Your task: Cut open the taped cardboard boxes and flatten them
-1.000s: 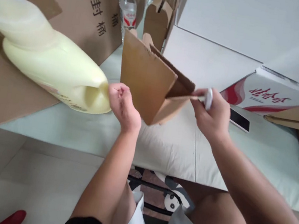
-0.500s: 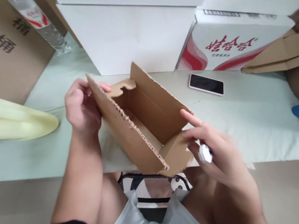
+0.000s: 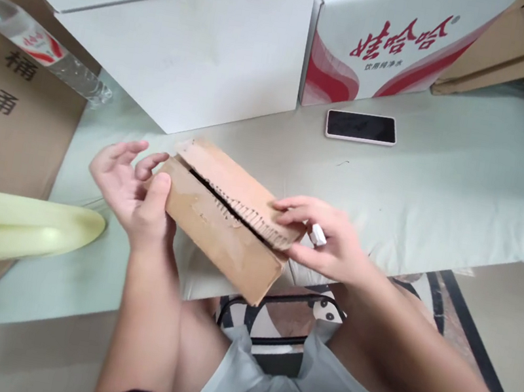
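small corrugated box [image 3: 222, 223] held over the lap at the bed edge. left hand [image 3: 130, 192] cups its end, thumb on the front. right hand [image 3: 328, 246] presses the lid flap, pinching a small white object [image 3: 318, 235]. judged light, stiff, crushable; hold by the ends

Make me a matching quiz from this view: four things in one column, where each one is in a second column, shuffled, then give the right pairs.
Things:
1. small cardboard box
2. phone
3. water bottle
4. red and white carton

Places:
A. lying screen up on the pale cloth, in front of the printed carton
B. standing at the back, right of the white box
C. held between the left hand and the right hand
D. lying on its side at the far left, against the big brown carton

Pairs: 1-C, 2-A, 3-D, 4-B
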